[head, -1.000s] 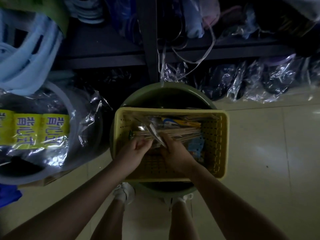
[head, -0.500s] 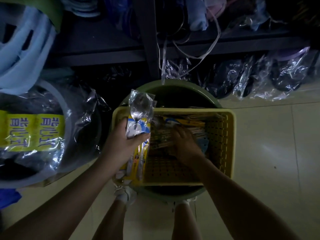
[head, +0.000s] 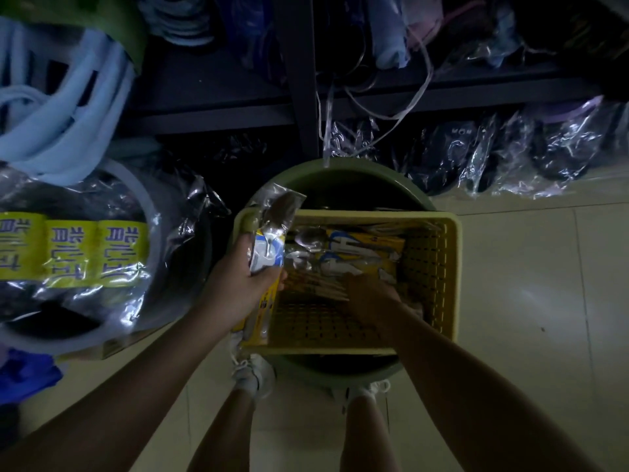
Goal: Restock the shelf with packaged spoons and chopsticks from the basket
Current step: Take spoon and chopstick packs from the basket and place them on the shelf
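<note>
— Yellow plastic is sitting at the centre of the head view, then?
— Yes, the yellow perforated basket is resting across the rim of a green tub, which is standing on the tiled floor in front of the dark shelf.
— What is the left hand doing?
— Its fingers are curling round a pack of spoons, holding it upright over the basket's left edge, with the spoon bowls pointing up toward the shelf.
— And the right hand?
— It is reaching down into the basket, lying on the chopstick packs; whether its fingers are gripping anything cannot be told, since they are dark and blurred.
— Is anything more lying in the basket?
— More spoon packs with yellow cards are lying against the far side.
— And to the left?
— A large round item wrapped in clear film with yellow labels is sitting beside the tub.
</note>
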`<state>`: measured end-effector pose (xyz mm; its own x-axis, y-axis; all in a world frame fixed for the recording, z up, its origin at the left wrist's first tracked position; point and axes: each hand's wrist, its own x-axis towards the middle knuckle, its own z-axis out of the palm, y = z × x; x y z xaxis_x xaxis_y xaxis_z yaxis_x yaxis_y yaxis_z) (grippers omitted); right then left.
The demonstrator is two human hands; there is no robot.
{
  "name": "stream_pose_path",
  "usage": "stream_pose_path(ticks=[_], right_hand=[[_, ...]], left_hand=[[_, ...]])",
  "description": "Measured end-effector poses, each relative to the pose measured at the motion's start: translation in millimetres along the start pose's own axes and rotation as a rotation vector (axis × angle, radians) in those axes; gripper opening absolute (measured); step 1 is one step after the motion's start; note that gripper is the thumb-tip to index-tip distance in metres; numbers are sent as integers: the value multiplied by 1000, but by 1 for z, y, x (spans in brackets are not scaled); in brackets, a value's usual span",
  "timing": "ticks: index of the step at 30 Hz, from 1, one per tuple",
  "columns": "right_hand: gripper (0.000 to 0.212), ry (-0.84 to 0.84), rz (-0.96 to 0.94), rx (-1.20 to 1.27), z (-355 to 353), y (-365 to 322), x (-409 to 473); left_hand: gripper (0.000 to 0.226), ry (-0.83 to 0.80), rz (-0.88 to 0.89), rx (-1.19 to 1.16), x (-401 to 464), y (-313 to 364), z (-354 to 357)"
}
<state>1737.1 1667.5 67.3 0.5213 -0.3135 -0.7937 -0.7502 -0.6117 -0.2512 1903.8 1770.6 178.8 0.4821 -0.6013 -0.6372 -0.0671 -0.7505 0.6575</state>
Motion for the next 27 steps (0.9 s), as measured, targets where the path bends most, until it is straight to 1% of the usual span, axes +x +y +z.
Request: stream_pose_path(ticks=[2,4,6,8,11,13,15,16,18,19,21,24,25,27], right_hand=[[33,17,0,9,-10,2,-8],[31,43,-30,118,-19,4,-18],[34,11,-68,286,-32,6,-31],[37,-65,-83,485,-51,8,-56],[47,-149,-105,773,-85,13,-112],[38,-140,-123,974,-109,18,-157],[15,-87,-140,1215,-135,23,-201],[8,-75,-152,1331,-148,24,-223],[16,-78,-172,1475,-173,26,-262],[18,-71,-187,1508,-185,26,-280],[24,-20,-267,1560,-210,23,-314],[45,41,-416,1638,-242,14,-360],[46,66,-457,1652,-250,12,-372],[36,116,-524,1641,-266,5,-397]], left_hand=[[27,30,27,51,-5,6,-5],[27,33,22,51,-12,16,-8],[23,39,1,40,-20,25,-13],[22,45,-14,-4,-34,41,-19],[33,69,16,1,-60,73,-26],[38,116,34,-8,-82,97,-30],[41,112,37,-63,-106,121,-34],[42,83,43,-109,-118,132,-33],[32,8,40,-225,-147,162,-30],[25,-21,26,-285,-163,180,-28],[13,-31,34,-389,-189,217,-24],[13,-17,138,-496,-224,271,-19],[16,-16,175,-516,-233,287,-18],[19,-9,265,-514,-255,316,-15]])
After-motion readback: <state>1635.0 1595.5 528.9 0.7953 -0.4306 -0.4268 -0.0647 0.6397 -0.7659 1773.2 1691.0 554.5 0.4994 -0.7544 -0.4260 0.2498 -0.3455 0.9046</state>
